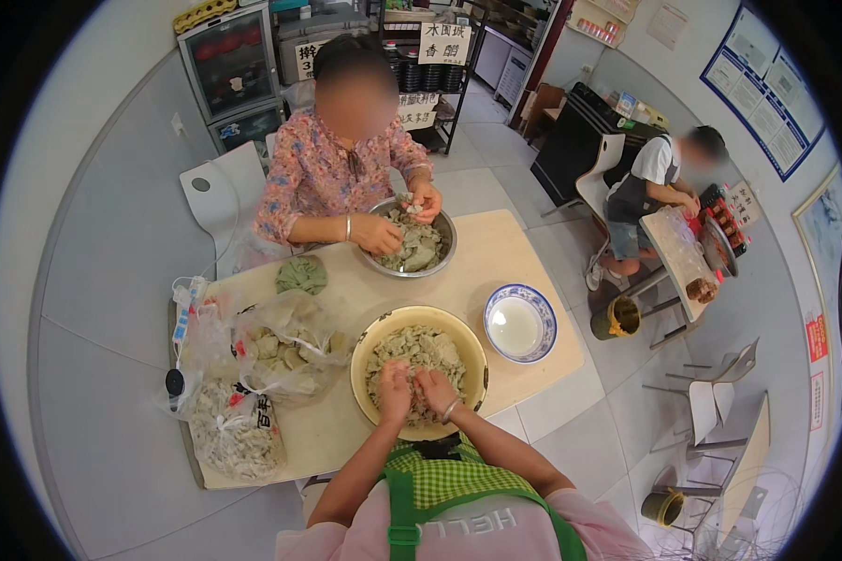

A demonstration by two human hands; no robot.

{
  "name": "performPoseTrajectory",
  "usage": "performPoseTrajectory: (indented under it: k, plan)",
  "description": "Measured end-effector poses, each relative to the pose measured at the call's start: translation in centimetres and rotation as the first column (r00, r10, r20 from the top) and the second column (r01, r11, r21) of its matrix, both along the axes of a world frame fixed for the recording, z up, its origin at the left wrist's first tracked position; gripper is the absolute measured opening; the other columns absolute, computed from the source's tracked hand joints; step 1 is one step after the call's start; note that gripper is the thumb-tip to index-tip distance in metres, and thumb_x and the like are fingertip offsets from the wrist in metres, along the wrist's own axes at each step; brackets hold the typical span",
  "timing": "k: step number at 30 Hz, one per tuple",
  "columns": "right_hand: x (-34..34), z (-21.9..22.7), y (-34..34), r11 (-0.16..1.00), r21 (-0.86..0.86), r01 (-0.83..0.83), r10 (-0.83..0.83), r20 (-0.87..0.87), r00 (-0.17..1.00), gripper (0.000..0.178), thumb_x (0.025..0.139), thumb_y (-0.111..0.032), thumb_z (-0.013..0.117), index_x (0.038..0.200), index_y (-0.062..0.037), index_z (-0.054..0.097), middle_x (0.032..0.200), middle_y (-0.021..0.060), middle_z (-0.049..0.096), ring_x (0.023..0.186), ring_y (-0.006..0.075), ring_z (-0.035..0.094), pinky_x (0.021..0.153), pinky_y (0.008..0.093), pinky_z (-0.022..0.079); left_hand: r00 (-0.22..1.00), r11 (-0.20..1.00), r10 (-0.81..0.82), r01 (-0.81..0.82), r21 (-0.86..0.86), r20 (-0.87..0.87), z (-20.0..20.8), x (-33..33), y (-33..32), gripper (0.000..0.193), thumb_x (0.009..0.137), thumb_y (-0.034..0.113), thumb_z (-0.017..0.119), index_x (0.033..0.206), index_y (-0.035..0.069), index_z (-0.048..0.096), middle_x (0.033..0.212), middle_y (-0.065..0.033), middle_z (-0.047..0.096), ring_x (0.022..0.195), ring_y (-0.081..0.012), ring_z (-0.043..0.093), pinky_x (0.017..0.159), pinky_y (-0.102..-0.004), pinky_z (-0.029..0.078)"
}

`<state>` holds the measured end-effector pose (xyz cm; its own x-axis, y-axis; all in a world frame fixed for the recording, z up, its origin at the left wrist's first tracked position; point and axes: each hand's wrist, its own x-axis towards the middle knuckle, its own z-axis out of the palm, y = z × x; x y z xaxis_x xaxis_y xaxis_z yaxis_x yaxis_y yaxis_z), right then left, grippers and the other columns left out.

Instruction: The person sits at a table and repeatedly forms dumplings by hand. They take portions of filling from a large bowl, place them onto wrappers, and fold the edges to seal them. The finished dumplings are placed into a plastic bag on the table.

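Note:
My left hand (395, 381) and my right hand (434, 387) are side by side, low in a yellow enamel basin (481, 360) with a chipped rim. Both have fingers curled inward among torn, grey-green food pieces (430, 344) that fill the basin. What lies between my fingertips is too small to make out. A bracelet circles my right wrist. Right of the basin stands a blue-and-white bowl (517, 323) of cloudy whitish liquid. Across the table a co-worker's two hands pull at similar pieces over a steel bowl (451, 245).
Clear plastic bags (295, 341) of similar pieces crowd the table's left side. A folded green cloth (301, 274) lies behind them. The seated co-worker (346, 168) occupies the far side. Another person (664, 178) works at a small table at right, near a bin (616, 319) and chairs (720, 388).

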<state>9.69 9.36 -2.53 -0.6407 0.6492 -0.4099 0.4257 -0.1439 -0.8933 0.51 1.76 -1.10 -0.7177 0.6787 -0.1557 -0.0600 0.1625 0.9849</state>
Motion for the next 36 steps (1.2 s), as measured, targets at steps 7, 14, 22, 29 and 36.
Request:
performPoseTrajectory:
  k: [7, 14, 22, 29, 36]
  plan:
    - [-0.4, 4.1, 1.9, 0.654, -0.756, 0.022, -0.335, -0.263, 0.905, 0.027, 0.085, -0.030, 0.047, 0.100, -0.0067, 0.046, 0.098, 0.0051, 0.048, 0.079, 0.0106, 0.048, 0.064, 0.0233, 0.042, 0.987, 0.988, -0.152, 0.151, -0.014, -0.051, 3.2, -0.3, -0.3, 0.025, 0.085, 0.017, 0.050, 0.106, 0.004, 0.048, 0.093, -0.0119, 0.054, 0.084, -0.0245, 0.054, 0.074, -0.0341, 0.042]
    - [0.6, 2.2, 1.1, 0.967, -0.256, 0.014, -0.069, -0.205, 0.976, 0.014, 0.081, -0.009, 0.054, 0.093, -0.0017, 0.053, 0.080, 0.0022, 0.053, 0.070, 0.0083, 0.050, 0.060, 0.0235, 0.043, 0.900, 0.976, -0.208, 0.219, -0.016, -0.384, 0.5, -0.1, -0.6, 0.028, 0.080, 0.011, 0.055, 0.106, 0.004, 0.047, 0.096, -0.0154, 0.053, 0.085, -0.0301, 0.053, 0.075, -0.0373, 0.041]
    - [-0.6, -0.7, -0.3, 0.961, 0.240, 0.138, -0.111, -0.124, 0.986, 0.026, 0.083, -0.019, 0.049, 0.089, 0.0059, 0.051, 0.075, 0.0167, 0.056, 0.066, 0.0245, 0.053, 0.061, 0.0333, 0.041, 0.939, 0.997, -0.068, 0.049, -0.064, -0.338, 1.9, 0.8, -0.6, 0.026, 0.084, 0.020, 0.051, 0.101, 0.001, 0.047, 0.073, -0.0174, 0.054, 0.065, -0.0294, 0.054, 0.058, -0.0358, 0.040]
    - [-0.3, -0.8, -0.1, 0.969, 0.217, 0.116, -0.108, -0.049, 0.993, 0.029, 0.087, -0.025, 0.049, 0.079, 0.0026, 0.054, 0.063, 0.0014, 0.048, 0.060, 0.0083, 0.040, 0.053, 0.0251, 0.035, 0.981, 0.998, -0.052, 0.059, 0.029, -0.186, 2.3, 0.8, -0.6, 0.029, 0.085, 0.024, 0.051, 0.068, 0.000, 0.047, 0.050, -0.0120, 0.042, 0.046, -0.0160, 0.041, 0.046, -0.0347, 0.034]
    - [0.3, 1.6, 0.5, 0.980, 0.088, 0.178, -0.172, -0.070, 0.983, 0.036, 0.086, -0.030, 0.046, 0.073, 0.0032, 0.051, 0.061, 0.0145, 0.047, 0.053, 0.0221, 0.048, 0.053, 0.0351, 0.038, 0.983, 0.975, -0.076, 0.038, -0.219, -0.165, 2.2, 0.3, -0.4, 0.044, 0.089, 0.032, 0.044, 0.058, 0.000, 0.040, 0.045, -0.0075, 0.032, 0.042, -0.0139, 0.031, 0.045, -0.0347, 0.030]
